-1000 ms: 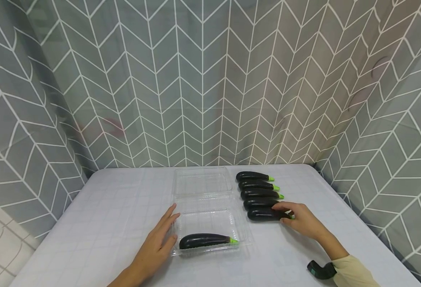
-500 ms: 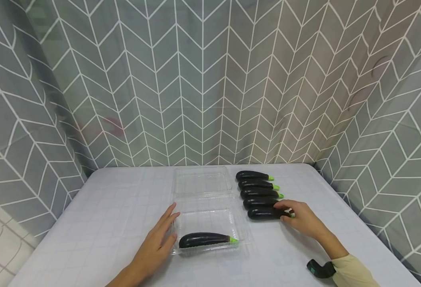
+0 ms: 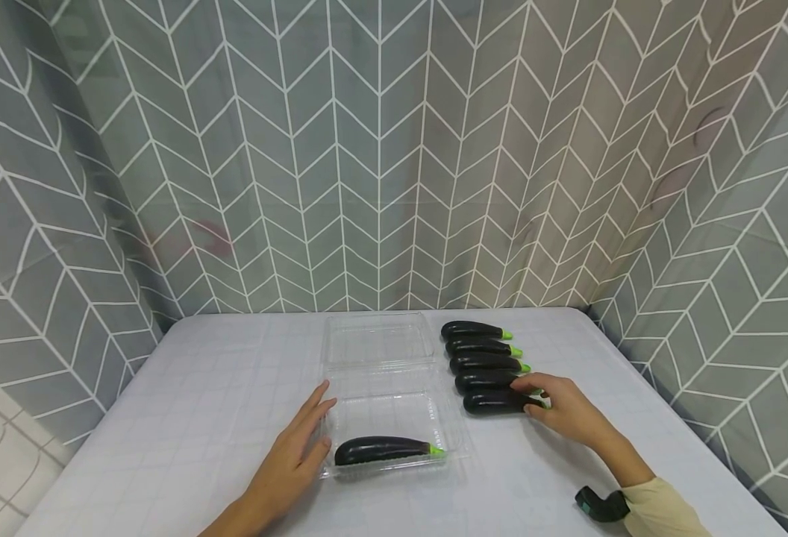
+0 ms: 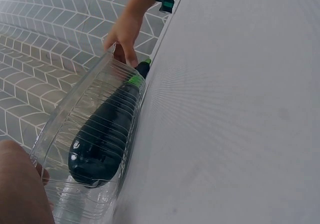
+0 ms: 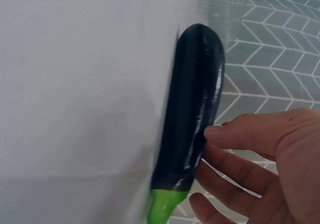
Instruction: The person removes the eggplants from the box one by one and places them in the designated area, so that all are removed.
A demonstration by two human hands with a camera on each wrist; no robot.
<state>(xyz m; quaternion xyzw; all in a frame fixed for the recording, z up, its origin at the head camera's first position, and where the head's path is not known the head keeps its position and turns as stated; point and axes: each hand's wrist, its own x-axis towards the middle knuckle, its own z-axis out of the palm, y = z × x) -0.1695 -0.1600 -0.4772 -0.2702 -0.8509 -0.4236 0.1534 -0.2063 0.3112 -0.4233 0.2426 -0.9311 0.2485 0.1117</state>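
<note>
My right hand [image 3: 566, 410] grips the nearest eggplant [image 3: 493, 403] of a row by its green-stemmed end, thumb on the near side. In the right wrist view this eggplant [image 5: 192, 104] lies along the tabletop, thumb tip on its dark skin and the other fingers partly hidden behind it. With fingers spread and mostly straight, my left hand [image 3: 293, 451] rests at the left rim of a clear plastic clamshell container [image 3: 389, 406]. One eggplant [image 3: 380, 450] lies inside along the front wall, stem to the right. Through the ribbed wall in the left wrist view, that eggplant [image 4: 102, 136] shows.
Behind the container's base its lid [image 3: 377, 341] lies folded back flat. Several more eggplants [image 3: 477, 362] lie side by side right of the lid, stems rightward. A black wrist device [image 3: 601, 505] sits by the right sleeve. Patterned grey curtains [image 3: 394, 164] surround the white-covered table [image 3: 219, 395].
</note>
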